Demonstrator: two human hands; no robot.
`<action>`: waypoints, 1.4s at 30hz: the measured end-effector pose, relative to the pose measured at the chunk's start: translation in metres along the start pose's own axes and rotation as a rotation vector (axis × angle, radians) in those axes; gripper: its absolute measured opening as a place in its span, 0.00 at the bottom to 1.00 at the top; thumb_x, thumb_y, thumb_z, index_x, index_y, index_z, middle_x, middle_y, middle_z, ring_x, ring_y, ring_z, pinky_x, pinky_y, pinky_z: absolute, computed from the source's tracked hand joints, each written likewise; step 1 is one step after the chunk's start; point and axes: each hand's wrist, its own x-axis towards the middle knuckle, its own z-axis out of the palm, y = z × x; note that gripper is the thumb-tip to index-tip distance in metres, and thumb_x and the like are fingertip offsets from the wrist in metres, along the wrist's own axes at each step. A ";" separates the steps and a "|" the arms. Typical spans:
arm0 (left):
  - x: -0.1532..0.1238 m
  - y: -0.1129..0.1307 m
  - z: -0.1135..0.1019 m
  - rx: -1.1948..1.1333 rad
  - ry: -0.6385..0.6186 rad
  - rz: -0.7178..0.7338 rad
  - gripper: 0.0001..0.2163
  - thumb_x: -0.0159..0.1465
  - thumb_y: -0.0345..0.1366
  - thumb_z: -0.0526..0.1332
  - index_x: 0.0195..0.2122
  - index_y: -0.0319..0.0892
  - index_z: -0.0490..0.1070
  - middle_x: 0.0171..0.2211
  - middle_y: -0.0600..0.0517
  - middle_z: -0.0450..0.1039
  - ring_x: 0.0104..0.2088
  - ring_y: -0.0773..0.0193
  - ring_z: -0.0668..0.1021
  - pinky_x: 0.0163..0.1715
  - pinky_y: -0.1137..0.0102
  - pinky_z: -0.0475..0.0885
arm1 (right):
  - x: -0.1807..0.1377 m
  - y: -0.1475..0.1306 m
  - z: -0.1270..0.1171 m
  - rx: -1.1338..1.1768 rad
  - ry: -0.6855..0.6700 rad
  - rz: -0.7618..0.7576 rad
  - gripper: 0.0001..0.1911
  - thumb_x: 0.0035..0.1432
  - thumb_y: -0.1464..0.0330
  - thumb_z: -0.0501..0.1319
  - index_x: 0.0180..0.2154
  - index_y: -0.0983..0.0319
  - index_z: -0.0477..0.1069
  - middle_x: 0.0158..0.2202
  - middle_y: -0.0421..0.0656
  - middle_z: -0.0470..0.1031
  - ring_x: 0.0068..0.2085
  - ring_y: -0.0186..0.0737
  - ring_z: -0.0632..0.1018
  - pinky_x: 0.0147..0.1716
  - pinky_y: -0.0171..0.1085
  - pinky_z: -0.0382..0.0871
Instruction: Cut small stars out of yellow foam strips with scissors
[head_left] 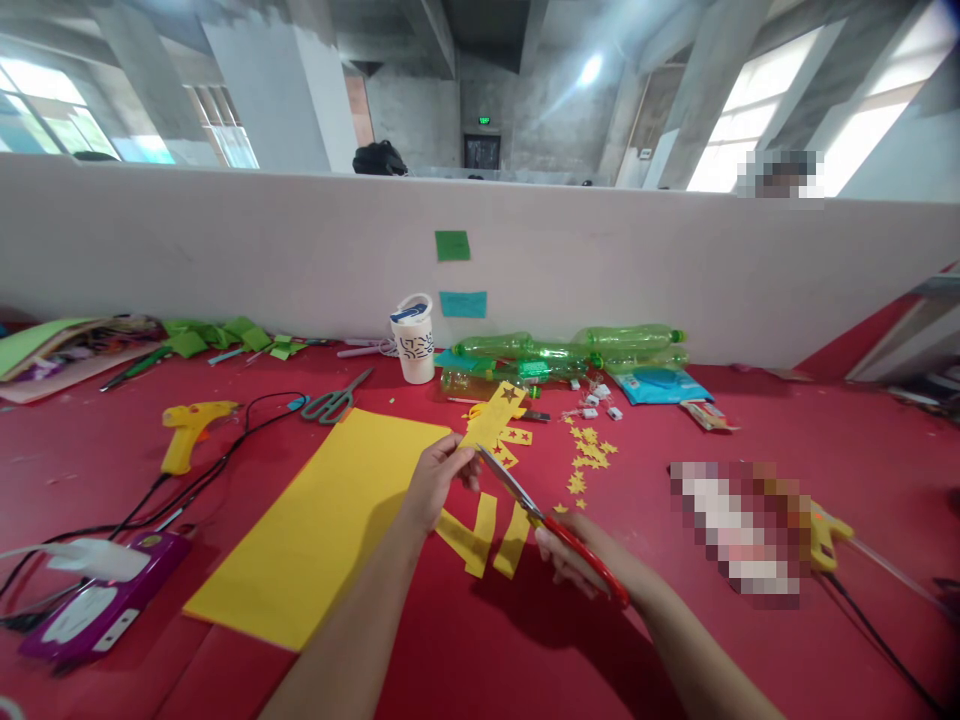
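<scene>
The left hand hangs over the right edge of the large yellow sheet that lies flat on the red tabletop. Its fingers are closed in a pinch on a yellow strip, which it holds up off the tabletop just right of the sheet. The strip has star-shaped holes, and several cut tails dangle from its lower end.

The right hand, further right of the sheet, is wrapped through the loops of the red-handled scissors. The blades are parted, and their tips meet the strip's edge next to the left hand's fingers.

Small yellow stars are scattered on the tabletop to the right of the sheet, beyond the strip. Behind the sheet stand a white cup and, right of it, a row of green bottles lying on their sides. Grey scissors rest at the sheet's far corner. A yellow glue gun lies left of the sheet, with its black cord trailing toward a purple device off the sheet's near left corner.
</scene>
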 end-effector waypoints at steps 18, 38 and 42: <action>0.001 0.000 -0.004 -0.010 -0.019 -0.039 0.07 0.56 0.36 0.56 0.28 0.38 0.67 0.21 0.54 0.68 0.19 0.70 0.70 0.20 0.74 0.64 | 0.005 0.008 0.000 -0.046 -0.006 0.045 0.23 0.54 0.49 0.49 0.25 0.63 0.62 0.13 0.35 0.61 0.11 0.25 0.61 0.08 0.24 0.52; 0.002 0.004 -0.007 -0.001 -0.023 -0.086 0.07 0.55 0.37 0.57 0.25 0.38 0.65 0.18 0.55 0.67 0.16 0.72 0.68 0.17 0.75 0.63 | 0.001 -0.002 -0.001 -0.031 -0.008 0.043 0.17 0.53 0.54 0.54 0.24 0.62 0.62 0.12 0.33 0.58 0.13 0.29 0.65 0.10 0.25 0.58; 0.001 0.005 -0.007 -0.005 -0.027 -0.085 0.07 0.55 0.37 0.57 0.25 0.38 0.65 0.18 0.55 0.68 0.16 0.72 0.68 0.17 0.75 0.63 | -0.001 -0.004 -0.002 -0.050 -0.017 0.048 0.17 0.53 0.55 0.54 0.25 0.63 0.62 0.12 0.33 0.58 0.12 0.27 0.63 0.10 0.25 0.57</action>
